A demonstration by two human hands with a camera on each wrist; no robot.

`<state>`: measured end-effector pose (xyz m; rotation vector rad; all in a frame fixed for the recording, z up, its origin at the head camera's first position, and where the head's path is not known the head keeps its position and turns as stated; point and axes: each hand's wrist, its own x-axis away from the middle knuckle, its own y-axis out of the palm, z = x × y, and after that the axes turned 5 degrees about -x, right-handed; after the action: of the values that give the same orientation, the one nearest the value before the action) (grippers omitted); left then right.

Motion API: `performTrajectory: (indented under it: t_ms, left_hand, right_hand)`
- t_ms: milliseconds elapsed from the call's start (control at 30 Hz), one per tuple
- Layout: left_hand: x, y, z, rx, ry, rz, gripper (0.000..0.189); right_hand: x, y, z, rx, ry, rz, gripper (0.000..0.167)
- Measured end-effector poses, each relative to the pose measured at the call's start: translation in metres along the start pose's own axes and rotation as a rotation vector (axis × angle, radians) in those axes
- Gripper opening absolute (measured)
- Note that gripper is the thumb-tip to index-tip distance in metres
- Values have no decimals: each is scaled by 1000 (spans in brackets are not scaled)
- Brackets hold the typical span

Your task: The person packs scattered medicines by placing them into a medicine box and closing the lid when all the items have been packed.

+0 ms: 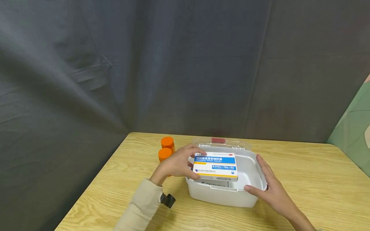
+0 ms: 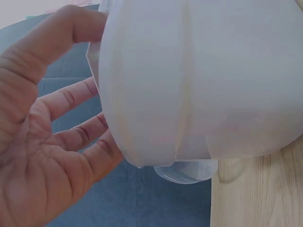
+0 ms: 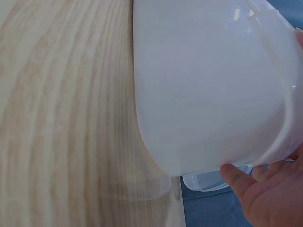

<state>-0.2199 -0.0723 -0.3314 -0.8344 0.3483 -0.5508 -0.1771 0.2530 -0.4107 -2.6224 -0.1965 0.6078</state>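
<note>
A white and blue medicine box [image 1: 215,165] with a yellow stripe is in my left hand [image 1: 180,162], the thumb at its near edge and fingers at its far edge. It is held over the left part of a white plastic container [image 1: 222,195], whose hinged transparent lid [image 1: 231,142] lies back behind it. Beneath the held box, part of another printed box [image 1: 215,183] shows inside. My right hand [image 1: 270,192] rests against the container's right side, its fingers fairly straight and the thumb at the front rim. In the right wrist view, fingertips [image 3: 227,169] touch the outer wall.
Two bottles with orange caps [image 1: 165,153] stand just left of the container, partly behind my left hand. The wooden table [image 1: 303,166] has its left edge beyond the bottles. A dark cloth [image 1: 188,70] hangs behind the table.
</note>
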Motion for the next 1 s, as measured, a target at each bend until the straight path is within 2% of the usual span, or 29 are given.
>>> performTrajectory:
  t_ms: [167,267,467,533,800,1000]
  left_hand:
    - [-3,2,2,-26,-43,-13,66]
    - [-6,3,5,-69,-46,-29,65]
    - [-13,1,10,-281,4,-62,63]
    - [-14,1,11,-326,11,-73,63]
    - [-16,3,13,-357,-1,-95,62]
    - [-16,4,15,-381,-35,-116,60]
  right_hand:
    - [0,1,1,0,-5,1,108]
    - [1,0,0,-1,-2,2,107]
    - [1,1,-1,-7,-8,8,107]
    - [1,2,-1,-11,-15,11,107]
    - [3,2,0,-5,-22,15,107]
    - [3,4,0,-23,-27,13,107]
